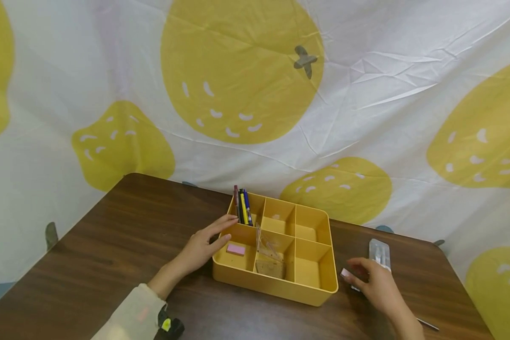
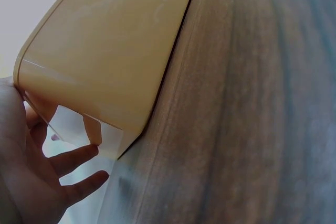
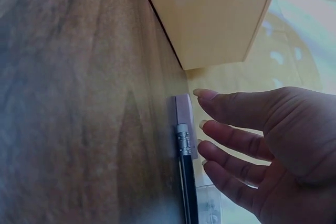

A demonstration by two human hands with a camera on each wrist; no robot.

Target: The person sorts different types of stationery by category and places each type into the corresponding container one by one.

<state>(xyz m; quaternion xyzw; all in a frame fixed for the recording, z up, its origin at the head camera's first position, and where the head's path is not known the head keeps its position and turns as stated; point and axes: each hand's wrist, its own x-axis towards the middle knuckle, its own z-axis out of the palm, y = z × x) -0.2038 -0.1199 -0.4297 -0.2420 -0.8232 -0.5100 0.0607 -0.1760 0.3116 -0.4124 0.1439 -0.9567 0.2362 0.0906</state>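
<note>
A yellow six-compartment organizer box stands on the table. At its left side is my left hand, with index finger and thumb over the rim and other fingers spread by the side cutout in the left wrist view. My right hand hovers right of the box, fingers loosely bent and thumb apart. Just beyond those fingertips lies a pink eraser, beside a dark pencil with a metal end. The front left compartment holds a pink block; clear set squares lean in the front middle one.
Several pens stand in the back left compartment. A clear plastic case lies on the table behind my right hand. Near that wrist a thin metallic rod lies on the dark wooden table. A fruit-patterned cloth hangs behind the table.
</note>
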